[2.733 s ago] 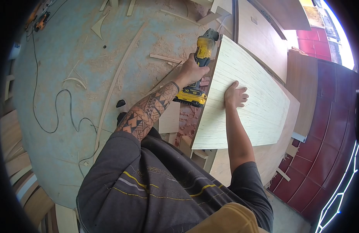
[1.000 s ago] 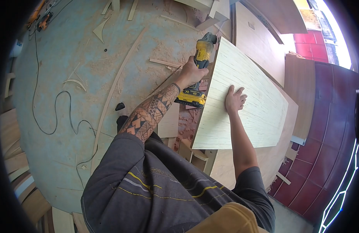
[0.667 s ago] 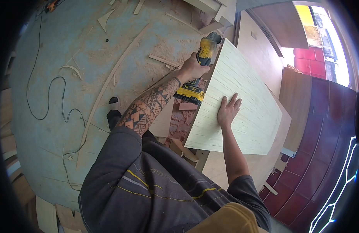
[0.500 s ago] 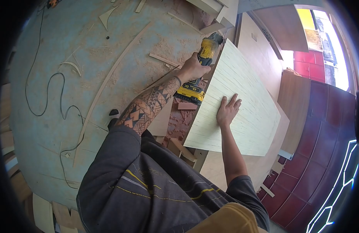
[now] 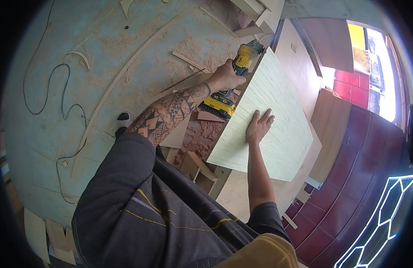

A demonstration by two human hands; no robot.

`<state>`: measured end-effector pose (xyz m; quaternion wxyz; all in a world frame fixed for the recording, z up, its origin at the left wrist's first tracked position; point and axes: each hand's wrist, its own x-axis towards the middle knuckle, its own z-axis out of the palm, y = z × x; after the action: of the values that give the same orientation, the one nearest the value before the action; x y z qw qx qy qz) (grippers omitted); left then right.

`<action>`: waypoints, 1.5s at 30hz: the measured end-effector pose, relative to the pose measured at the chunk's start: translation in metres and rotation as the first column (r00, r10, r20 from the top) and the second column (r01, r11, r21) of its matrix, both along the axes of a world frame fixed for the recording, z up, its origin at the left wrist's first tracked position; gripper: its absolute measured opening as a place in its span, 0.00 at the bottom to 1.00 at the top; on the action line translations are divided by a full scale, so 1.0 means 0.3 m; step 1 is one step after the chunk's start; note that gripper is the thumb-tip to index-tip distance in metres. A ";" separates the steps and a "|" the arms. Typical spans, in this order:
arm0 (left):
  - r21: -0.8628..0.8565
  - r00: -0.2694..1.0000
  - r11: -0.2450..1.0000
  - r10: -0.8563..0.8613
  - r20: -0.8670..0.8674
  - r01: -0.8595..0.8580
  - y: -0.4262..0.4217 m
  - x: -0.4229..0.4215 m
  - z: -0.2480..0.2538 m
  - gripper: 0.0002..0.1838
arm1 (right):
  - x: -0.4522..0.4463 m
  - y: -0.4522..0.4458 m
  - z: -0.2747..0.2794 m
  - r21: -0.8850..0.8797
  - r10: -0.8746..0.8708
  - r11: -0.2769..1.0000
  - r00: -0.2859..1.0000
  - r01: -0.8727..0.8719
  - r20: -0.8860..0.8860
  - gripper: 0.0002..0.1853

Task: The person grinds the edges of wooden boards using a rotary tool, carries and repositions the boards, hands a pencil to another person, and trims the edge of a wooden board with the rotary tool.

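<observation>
A yellow and black cordless power tool (image 5: pixel 219 105) is in my left hand (image 5: pixel 226 75), whose fingers wrap round its body. The tool's head lies at the upper left edge of a pale, streaked panel (image 5: pixel 282 134), and its battery end hangs beside the same edge. Whether the head touches the edge cannot be made out. My right hand (image 5: pixel 259 127) rests flat on the panel's face with fingers spread, holding nothing.
A long curved wood strip (image 5: pixel 121 73), sawdust, offcuts and a dark cable (image 5: pixel 69 91) lie on the floor at left. Below the panel is a wooden frame piece (image 5: pixel 198 172). Dark red cabinet doors (image 5: pixel 349 178) and a wood board (image 5: pixel 333 134) stand at right.
The view has turned and shifted, so the floor and doors sit differently in it. My right hand has moved down the panel to a nearer spot. The tool stays in my left hand by the panel's edge.
</observation>
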<state>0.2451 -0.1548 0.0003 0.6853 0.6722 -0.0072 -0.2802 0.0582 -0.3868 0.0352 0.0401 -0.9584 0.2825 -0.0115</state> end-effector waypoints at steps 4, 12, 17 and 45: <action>-0.003 1.000 1.000 0.014 -0.006 -0.014 -0.017 0.004 -0.020 0.33 | 0.006 0.003 -0.001 0.006 -0.003 1.000 1.000 0.003 -0.010 0.45; 0.011 1.000 1.000 0.011 0.000 -0.011 -0.015 -0.001 -0.019 0.33 | -0.001 0.006 -0.009 0.009 -0.026 1.000 1.000 0.026 -0.013 0.46; 0.022 1.000 1.000 -0.004 -0.008 0.004 -0.006 0.003 -0.004 0.33 | -0.003 0.008 -0.005 0.011 -0.021 1.000 1.000 0.021 -0.010 0.46; -0.050 0.992 0.998 -0.033 -0.120 0.027 0.044 0.002 0.107 0.32 | 0.019 0.063 0.047 0.010 -0.059 0.998 0.998 0.059 -0.009 0.46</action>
<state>0.2457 -0.1417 0.0324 0.6962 0.6372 0.0174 -0.3302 0.0637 -0.3680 0.0493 0.0433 -0.9495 0.3108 -0.0070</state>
